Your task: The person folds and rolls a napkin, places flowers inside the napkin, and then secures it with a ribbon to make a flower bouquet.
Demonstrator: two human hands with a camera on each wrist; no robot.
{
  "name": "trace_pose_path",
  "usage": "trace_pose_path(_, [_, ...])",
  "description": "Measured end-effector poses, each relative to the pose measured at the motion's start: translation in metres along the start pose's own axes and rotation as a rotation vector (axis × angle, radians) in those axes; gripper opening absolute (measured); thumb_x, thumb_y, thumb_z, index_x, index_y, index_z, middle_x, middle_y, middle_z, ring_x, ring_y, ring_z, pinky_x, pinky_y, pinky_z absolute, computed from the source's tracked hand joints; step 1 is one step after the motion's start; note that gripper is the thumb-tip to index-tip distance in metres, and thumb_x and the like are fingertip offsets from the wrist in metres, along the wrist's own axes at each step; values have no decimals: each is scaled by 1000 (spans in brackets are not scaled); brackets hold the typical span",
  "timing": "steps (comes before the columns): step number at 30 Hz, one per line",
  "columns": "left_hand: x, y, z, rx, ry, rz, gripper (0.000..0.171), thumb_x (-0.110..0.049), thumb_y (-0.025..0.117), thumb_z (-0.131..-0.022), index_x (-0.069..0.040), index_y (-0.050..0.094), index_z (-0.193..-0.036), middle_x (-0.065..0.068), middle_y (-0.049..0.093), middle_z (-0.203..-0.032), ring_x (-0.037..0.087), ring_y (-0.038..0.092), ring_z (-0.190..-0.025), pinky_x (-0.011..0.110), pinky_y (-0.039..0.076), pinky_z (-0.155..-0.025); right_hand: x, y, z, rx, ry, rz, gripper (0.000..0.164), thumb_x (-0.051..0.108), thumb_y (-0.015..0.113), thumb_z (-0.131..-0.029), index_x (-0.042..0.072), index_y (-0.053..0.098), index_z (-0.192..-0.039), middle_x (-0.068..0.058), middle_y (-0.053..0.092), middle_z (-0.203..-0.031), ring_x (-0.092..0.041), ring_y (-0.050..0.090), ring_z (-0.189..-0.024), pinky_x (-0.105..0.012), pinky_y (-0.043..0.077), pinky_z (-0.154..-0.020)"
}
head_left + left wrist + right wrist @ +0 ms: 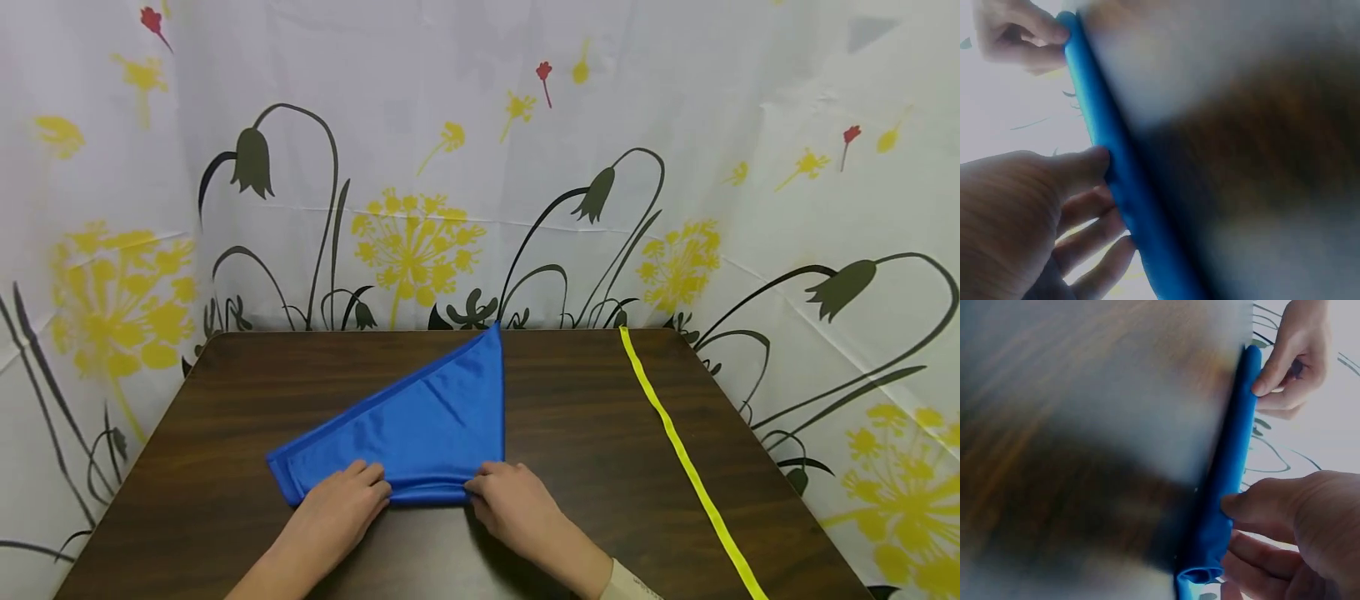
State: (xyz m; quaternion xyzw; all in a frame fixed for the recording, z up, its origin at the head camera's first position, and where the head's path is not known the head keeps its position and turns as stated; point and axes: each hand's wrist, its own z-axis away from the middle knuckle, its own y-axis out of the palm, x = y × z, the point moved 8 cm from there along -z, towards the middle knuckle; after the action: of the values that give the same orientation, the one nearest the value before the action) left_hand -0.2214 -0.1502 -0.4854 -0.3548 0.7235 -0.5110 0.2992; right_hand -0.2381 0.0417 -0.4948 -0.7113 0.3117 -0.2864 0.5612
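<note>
A shiny blue cloth (442, 417) lies on the dark wooden table, its far corner pointing up at the table's back edge. Along the near side it is rolled into a thick band, which both wrist views show as a blue roll (1124, 169) with a hollow end (1200, 574). My left hand (341, 507) pinches the roll toward its left part, thumb (1088, 167) on the near side and fingers beyond. At the near right end, my right hand (517, 507) grips the roll between thumb (1254, 503) and fingers.
A long yellow strip (681, 450) runs down the right side of the table (585, 417), from the back edge toward the front. Behind the table hangs a white curtain (450, 67) with printed yellow and dark flowers.
</note>
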Motion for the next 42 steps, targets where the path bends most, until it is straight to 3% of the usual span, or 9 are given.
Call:
trace_pose_path(4, [-3, 0, 2, -22, -15, -12, 18, -14, 85, -92, -21, 70, -84, -11, 56, -80, 13, 59, -79, 32, 52, -63, -4, 1, -1, -7, -9, -9, 21, 20, 82, -94, 20, 74, -113, 7, 79, -101, -10, 75, -88, -25, 44, -67])
trace_pose_path(7, [-3, 0, 2, -41, -33, -42, 20, -14, 86, -91, -20, 68, -86, -9, 61, -80, 15, 64, -79, 33, 54, -63, -4, 1, -4, -7, -21, 4, 16, 22, 82, -94, 24, 78, -109, 10, 80, -101, -8, 76, -89, -23, 41, -67])
trace_pose_path(14, [-1, -1, -3, -63, -53, -74, 27, -11, 84, -92, -20, 59, -91, -7, 61, -78, 17, 62, -72, 31, 47, -57, -8, -4, -10, 8, 57, -42, 11, 19, 82, -95, 27, 86, -102, 8, 68, -101, -11, 68, -86, -26, 56, -70])
trace_pose_path(20, [2, 0, -7, -29, -80, -83, 22, -15, 84, -93, -22, 63, -91, -7, 58, -81, 16, 60, -72, 29, 44, -53, -3, -8, -12, -65, 17, 33, 14, 15, 81, -94, 27, 87, -97, 8, 68, -85, -13, 65, -80, -26, 47, -62])
trace_pose_path(26, [-1, 0, -8, -77, -12, -130, 21, -13, 88, -88, -21, 68, -90, -6, 58, -86, 17, 60, -78, 32, 48, -58, -1, -5, -8, -103, -18, 101, 3, 24, 81, -96, 25, 79, -94, 10, 74, -87, -12, 72, -82, -32, 52, -70])
trace_pose_path(33, [-9, -1, -4, -52, 111, -105, 30, -27, 92, -84, -17, 65, -90, -5, 62, -90, 16, 63, -83, 36, 55, -67, 2, -2, -4, -41, -17, 120, 14, 28, 87, -90, 26, 74, -97, 12, 71, -93, -9, 69, -89, -35, 52, -76])
trace_pose_path(39, [-10, 0, -5, -33, 116, -77, 28, -23, 91, -85, -18, 65, -91, -6, 61, -89, 15, 62, -83, 34, 54, -67, 2, -3, -5, -35, -14, 189, 13, 27, 82, -91, 24, 70, -97, 11, 71, -92, -10, 68, -85, -34, 47, -76])
trace_pose_path(42, [-9, 2, -5, 3, 93, -49, 23, -21, 89, -87, -19, 66, -89, -7, 60, -86, 15, 63, -81, 35, 55, -67, 0, -2, -5, 6, -15, 146, 11, 28, 81, -93, 24, 73, -99, 11, 72, -94, -10, 69, -89, -35, 46, -77])
